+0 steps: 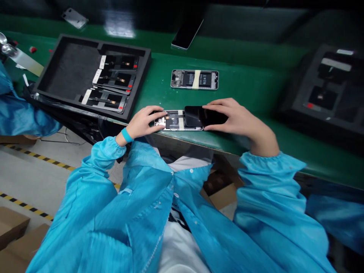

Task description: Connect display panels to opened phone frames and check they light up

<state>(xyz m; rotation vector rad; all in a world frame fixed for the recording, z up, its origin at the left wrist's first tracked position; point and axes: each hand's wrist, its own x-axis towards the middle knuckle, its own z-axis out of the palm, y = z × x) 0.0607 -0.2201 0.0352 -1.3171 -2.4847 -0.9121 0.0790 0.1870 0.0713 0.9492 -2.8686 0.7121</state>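
Note:
At the bench's front edge lies an opened phone body, its battery and a strip of pale tape showing. My left hand grips the left end of this body between thumb and fingers. Over the right part of the body is a black phone screen, glossy face up. My right hand holds the screen by its long edges, thumb on the near side and fingers on the far side. A flat ribbon cable runs from the body toward the screen. Another opened phone body with a tape strip rests farther back.
To the left a black foam tray holds several screen assemblies. A similar blurred tray stands at the right. A dark phone and a pale phone back lie behind. A co-worker's blue sleeve shows at far left.

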